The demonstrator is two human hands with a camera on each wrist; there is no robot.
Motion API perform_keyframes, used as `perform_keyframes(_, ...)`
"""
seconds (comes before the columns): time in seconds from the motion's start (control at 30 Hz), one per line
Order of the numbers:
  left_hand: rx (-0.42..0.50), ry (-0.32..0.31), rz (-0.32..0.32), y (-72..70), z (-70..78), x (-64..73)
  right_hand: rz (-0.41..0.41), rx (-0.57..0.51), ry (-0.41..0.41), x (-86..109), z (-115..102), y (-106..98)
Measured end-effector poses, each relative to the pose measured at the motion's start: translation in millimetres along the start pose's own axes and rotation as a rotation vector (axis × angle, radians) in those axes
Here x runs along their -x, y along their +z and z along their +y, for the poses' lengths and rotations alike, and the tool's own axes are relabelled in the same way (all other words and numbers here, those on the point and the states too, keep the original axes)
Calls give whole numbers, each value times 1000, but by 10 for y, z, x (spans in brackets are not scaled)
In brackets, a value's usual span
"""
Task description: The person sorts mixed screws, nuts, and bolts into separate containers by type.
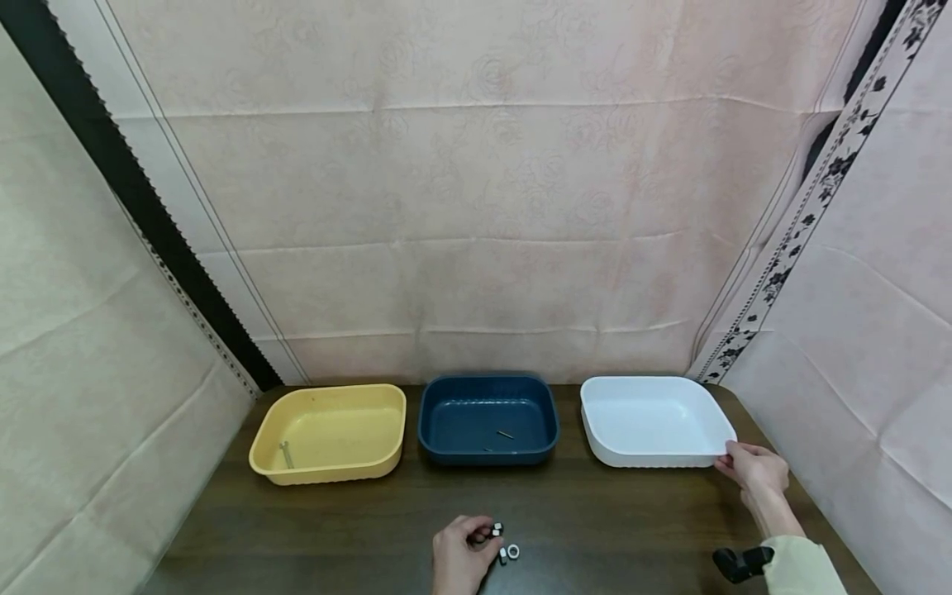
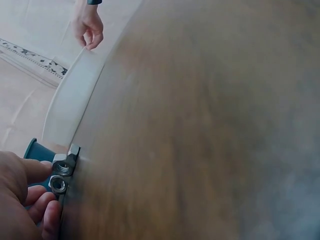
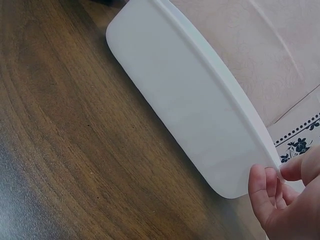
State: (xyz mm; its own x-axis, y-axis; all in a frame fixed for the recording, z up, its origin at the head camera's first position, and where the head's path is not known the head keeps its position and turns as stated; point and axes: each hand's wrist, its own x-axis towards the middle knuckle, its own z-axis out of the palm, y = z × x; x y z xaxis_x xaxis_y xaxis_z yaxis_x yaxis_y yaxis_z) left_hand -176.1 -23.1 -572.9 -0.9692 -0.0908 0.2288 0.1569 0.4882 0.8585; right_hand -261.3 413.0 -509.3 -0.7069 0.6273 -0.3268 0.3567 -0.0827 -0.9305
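My left hand (image 1: 464,554) is low in the middle of the head view, bent fingers at several metal hex nuts (image 1: 513,551). In the left wrist view the thumb (image 2: 37,169) reaches one nut (image 2: 61,166), and another nut (image 2: 57,185) sits between thumb and fingers; I cannot tell whether it is pinched. A further nut (image 2: 74,149) stands just beyond. On the right, my right hand (image 1: 754,471) grips the near right corner of a white tray (image 1: 658,459). Its thumb and fingers (image 3: 259,192) pinch the rim in the right wrist view.
A yellow tray (image 1: 327,474) with a bolt (image 1: 286,454) in it stands at the left. Between the trays is a dark blue tray (image 1: 487,457) holding small thin metal pieces (image 1: 505,434). Patterned cloth (image 1: 476,182) hangs behind and beside the brown wooden table (image 1: 357,529).
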Motion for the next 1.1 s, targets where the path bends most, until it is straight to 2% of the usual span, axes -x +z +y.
perform_keyframes(0.37, -115, 15, 28, 46, 12, -11, 1, 9, -10, -3, 12, 2)
perform_keyframes(0.57, -172, -25, 3, 63, 43, -29, -2, 15, -8, 19, 6, 0)
perform_keyframes(0.7, -188, -27, -4, 82, 41, -34, 1, 11, -11, 23, 10, 2)
perform_keyframes(0.83, -153, 0, -29, 71, 2, -46, 5, 5, -10, 19, 14, 3)
perform_keyframes(1.1, -66, 128, -46, -9, -82, -35, 1, -9, -24, 21, 20, 3)
